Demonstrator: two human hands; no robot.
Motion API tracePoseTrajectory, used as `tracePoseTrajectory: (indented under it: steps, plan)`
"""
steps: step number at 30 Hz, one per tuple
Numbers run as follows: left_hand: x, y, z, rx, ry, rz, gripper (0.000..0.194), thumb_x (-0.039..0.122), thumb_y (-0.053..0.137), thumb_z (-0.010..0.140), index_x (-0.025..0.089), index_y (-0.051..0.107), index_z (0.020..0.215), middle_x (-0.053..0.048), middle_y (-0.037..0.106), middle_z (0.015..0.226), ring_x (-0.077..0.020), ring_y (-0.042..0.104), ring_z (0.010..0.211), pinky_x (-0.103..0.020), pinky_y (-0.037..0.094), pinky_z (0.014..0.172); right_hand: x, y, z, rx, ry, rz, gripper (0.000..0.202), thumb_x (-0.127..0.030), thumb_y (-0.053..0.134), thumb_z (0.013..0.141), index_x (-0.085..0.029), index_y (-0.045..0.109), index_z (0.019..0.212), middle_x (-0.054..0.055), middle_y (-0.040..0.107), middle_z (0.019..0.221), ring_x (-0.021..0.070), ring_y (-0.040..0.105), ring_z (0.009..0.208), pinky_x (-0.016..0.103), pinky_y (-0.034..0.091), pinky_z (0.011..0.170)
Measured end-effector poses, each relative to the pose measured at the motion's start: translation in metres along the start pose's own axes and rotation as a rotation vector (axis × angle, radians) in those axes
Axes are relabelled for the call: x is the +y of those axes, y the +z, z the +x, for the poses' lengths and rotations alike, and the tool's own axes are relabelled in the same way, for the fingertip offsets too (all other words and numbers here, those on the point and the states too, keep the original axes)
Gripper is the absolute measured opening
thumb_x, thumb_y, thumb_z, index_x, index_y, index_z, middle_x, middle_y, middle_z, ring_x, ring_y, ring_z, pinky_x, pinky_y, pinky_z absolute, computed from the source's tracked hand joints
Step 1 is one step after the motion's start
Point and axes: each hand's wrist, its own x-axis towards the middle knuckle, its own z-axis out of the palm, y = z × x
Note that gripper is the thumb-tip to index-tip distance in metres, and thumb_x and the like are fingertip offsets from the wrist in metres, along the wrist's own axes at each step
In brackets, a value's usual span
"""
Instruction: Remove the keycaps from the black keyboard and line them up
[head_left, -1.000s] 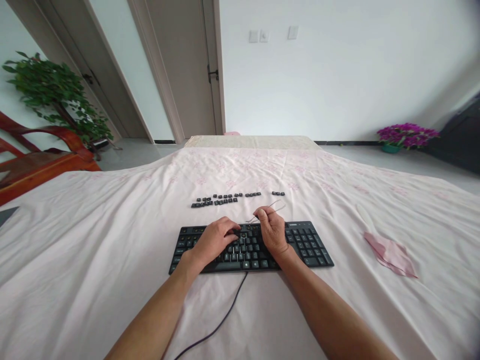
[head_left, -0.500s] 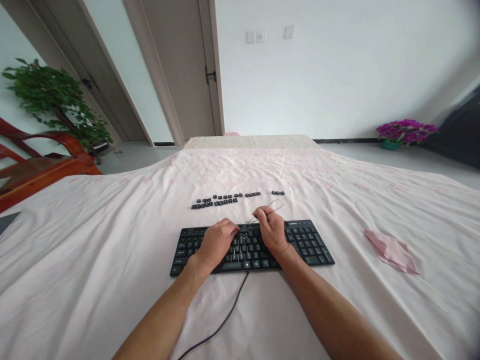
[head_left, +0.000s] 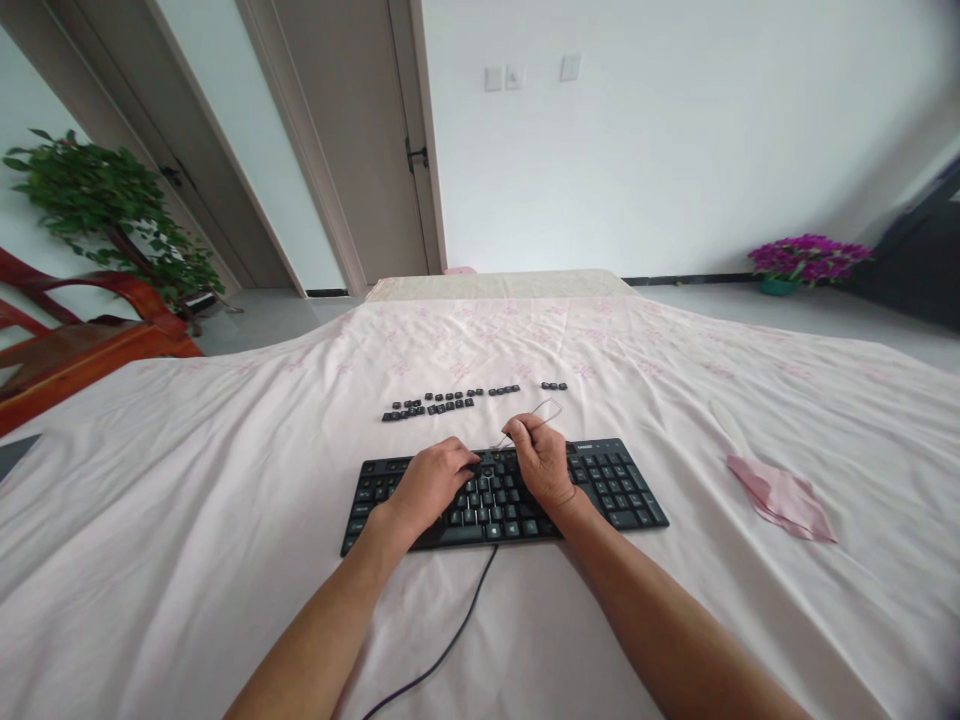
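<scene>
A black computer keyboard (head_left: 491, 530) lies on the pink cloth, with several switches bare in its upper rows. My left hand (head_left: 435, 482) rests over its left half, fingers curled together at the top rows; whether a keycap is between the fingertips is hidden. Above the upper edge, right of the middle, my right hand (head_left: 538, 458) is closed around a thin wire keycap puller (head_left: 547, 407). One wire loop sticks out behind that hand, and the other end points down at the top rows. Loose black keycaps (head_left: 450, 405) lie in rows beyond the keyboard.
The keyboard cable (head_left: 469, 615) runs toward me over the tablecloth (head_left: 225, 520). A folded pink cloth (head_left: 784, 500) lies to the right. At the far left stand a wooden chair (head_left: 97, 335) and a leafy plant (head_left: 97, 190); purple flowers (head_left: 810, 258) are by the wall.
Both hands stay nearly in place at the keyboard, and the puller has barely moved. The view has shifted slightly.
</scene>
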Motion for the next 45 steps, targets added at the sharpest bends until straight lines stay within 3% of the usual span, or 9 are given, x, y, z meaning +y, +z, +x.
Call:
tracePoseTrajectory:
  steps: [5,9,14,19,23,29,45]
  plan:
    - [-0.002,0.005,0.003,0.026,-0.046,-0.013,0.017,0.019,0.067,0.080,0.022,0.071,0.096,-0.001,0.067,0.094,-0.0163,0.064,0.087,-0.026,0.049,0.080,-0.001,0.000,0.000,0.025,0.007,0.023,0.029,-0.037,0.044,0.095,-0.019,0.063,0.081,0.002,0.066,0.072,0.0172,0.062,0.069,0.027,0.045,0.067]
    - [-0.011,0.004,0.013,0.117,-0.176,-0.094,0.014,0.024,0.070,0.076,0.024,0.070,0.091,0.002,0.067,0.089,-0.0134,0.062,0.077,-0.024,0.047,0.071,-0.001,-0.001,0.001,0.061,0.025,0.056,0.030,-0.036,0.044,0.096,-0.019,0.063,0.080,0.002,0.064,0.070,0.0167,0.060,0.068,0.026,0.044,0.066]
    - [-0.027,-0.005,0.051,0.224,-0.309,-0.011,0.018,0.029,0.073,0.074,0.026,0.070,0.091,0.001,0.066,0.096,-0.0133,0.061,0.079,-0.024,0.044,0.071,0.002,-0.001,0.003,0.126,0.032,0.092,0.031,-0.036,0.043,0.096,-0.019,0.063,0.080,0.002,0.063,0.072,0.0163,0.059,0.070,0.027,0.044,0.068]
    - [-0.032,-0.001,0.095,0.230,-0.276,0.216,0.015,0.030,0.072,0.074,0.028,0.072,0.088,-0.002,0.062,0.099,-0.0192,0.057,0.094,-0.029,0.043,0.082,0.003,-0.001,0.003,0.122,0.048,0.106,0.031,-0.035,0.043,0.096,-0.019,0.063,0.080,0.002,0.064,0.072,0.0162,0.060,0.070,0.027,0.044,0.069]
    - [-0.033,0.011,0.115,0.189,-0.245,0.318,0.016,0.031,0.073,0.073,0.028,0.072,0.089,-0.003,0.061,0.100,-0.0216,0.054,0.097,-0.032,0.041,0.086,0.003,0.000,0.003,0.111,0.053,0.113,0.031,-0.036,0.043,0.096,-0.018,0.063,0.080,0.002,0.064,0.072,0.0162,0.060,0.070,0.027,0.044,0.068]
    - [-0.039,0.019,0.123,0.167,-0.230,0.373,0.017,0.029,0.071,0.075,0.027,0.072,0.092,-0.005,0.060,0.104,-0.0237,0.050,0.103,-0.035,0.038,0.090,0.005,0.001,0.003,0.097,0.065,0.136,0.030,-0.036,0.043,0.096,-0.018,0.063,0.081,0.002,0.064,0.073,0.0163,0.060,0.071,0.027,0.044,0.068]
    - [-0.045,0.021,0.126,0.112,-0.215,0.395,0.017,0.028,0.068,0.076,0.026,0.072,0.093,-0.007,0.061,0.102,-0.0254,0.050,0.103,-0.038,0.037,0.091,0.002,-0.001,0.003,0.079,0.062,0.129,0.029,-0.036,0.044,0.096,-0.019,0.063,0.081,0.002,0.066,0.073,0.0172,0.062,0.071,0.027,0.045,0.069]
